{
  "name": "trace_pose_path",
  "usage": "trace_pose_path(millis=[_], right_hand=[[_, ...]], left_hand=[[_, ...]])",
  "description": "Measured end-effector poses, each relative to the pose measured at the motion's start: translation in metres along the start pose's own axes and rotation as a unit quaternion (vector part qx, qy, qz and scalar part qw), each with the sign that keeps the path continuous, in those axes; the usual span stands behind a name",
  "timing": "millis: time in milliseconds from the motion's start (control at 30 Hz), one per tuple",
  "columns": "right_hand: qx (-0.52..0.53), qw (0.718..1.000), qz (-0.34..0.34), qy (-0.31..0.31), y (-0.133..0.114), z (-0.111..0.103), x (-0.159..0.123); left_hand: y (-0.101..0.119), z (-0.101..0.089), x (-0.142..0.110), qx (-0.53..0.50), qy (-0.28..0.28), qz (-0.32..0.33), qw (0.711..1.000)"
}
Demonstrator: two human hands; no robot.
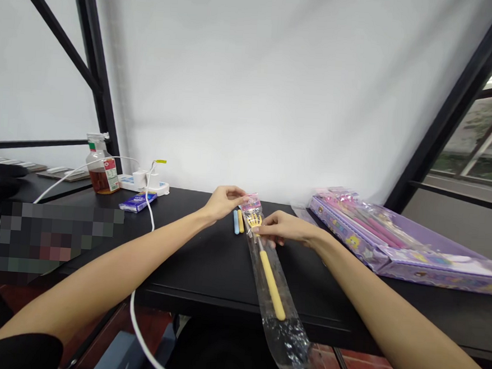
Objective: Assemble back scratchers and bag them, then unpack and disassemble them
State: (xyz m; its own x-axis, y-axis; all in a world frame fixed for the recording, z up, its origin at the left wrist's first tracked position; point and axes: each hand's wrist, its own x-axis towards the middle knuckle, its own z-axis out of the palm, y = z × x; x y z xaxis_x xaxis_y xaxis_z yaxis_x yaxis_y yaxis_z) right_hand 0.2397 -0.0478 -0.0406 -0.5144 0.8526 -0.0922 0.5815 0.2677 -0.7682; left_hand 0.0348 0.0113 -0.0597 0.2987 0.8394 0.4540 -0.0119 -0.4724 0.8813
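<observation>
A yellow back scratcher (271, 284) with a claw-like head lies inside a long clear plastic bag (287, 345). The bag's pink printed top (251, 200) is pinched between the fingers of my left hand (224, 203). Close to the scratcher's neck, the fingers of my right hand (283, 227) grip it through the plastic. The bag's lower end hangs over the table's front edge. Just left of the bag lie a light blue stick (236, 222) and a yellow stick (240, 221), side by side; neither is touched by my hands.
On the right, a purple printed box (375, 260) holds several pink-handled items in clear wrapping. Left are a bottle of brown liquid (100, 168), a power strip (161, 189) and a blue packet (137, 201). A white cable (148, 211) crosses the black table (198, 271) and hangs off its front.
</observation>
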Motion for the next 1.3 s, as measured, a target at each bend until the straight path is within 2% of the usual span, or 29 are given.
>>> trace_pose_path(millis=[67, 200, 567, 667, 833, 1000, 1133, 1300], right_hand=[[0.048, 0.999, -0.018, 0.016, -0.001, 0.003, 0.002], [0.096, 0.992, -0.048, 0.060, -0.004, 0.006, 0.004], [0.006, 0.976, -0.133, 0.172, 0.000, 0.007, 0.004], [0.014, 0.979, -0.118, 0.164, 0.000, 0.004, 0.004], [0.005, 0.991, -0.083, 0.107, -0.004, -0.005, -0.004], [0.006, 0.995, -0.080, 0.057, -0.006, -0.004, -0.007], [0.027, 0.996, -0.076, 0.050, -0.005, 0.000, -0.005], [0.028, 0.993, -0.101, 0.051, -0.001, 0.001, -0.004]], left_hand=[[0.001, 0.002, -0.001, -0.037, 0.003, -0.008, 0.999], [0.002, 0.006, -0.005, -0.091, -0.049, -0.050, 0.993], [0.015, 0.007, -0.010, -0.115, -0.028, 0.008, 0.993], [0.014, 0.008, -0.007, -0.099, -0.002, 0.037, 0.994], [0.013, -0.002, 0.002, -0.084, 0.111, 0.083, 0.987], [0.014, -0.010, 0.004, -0.091, 0.181, 0.075, 0.976], [0.014, -0.007, 0.003, -0.103, 0.181, 0.061, 0.976], [0.016, -0.005, 0.001, -0.120, 0.142, 0.036, 0.982]])
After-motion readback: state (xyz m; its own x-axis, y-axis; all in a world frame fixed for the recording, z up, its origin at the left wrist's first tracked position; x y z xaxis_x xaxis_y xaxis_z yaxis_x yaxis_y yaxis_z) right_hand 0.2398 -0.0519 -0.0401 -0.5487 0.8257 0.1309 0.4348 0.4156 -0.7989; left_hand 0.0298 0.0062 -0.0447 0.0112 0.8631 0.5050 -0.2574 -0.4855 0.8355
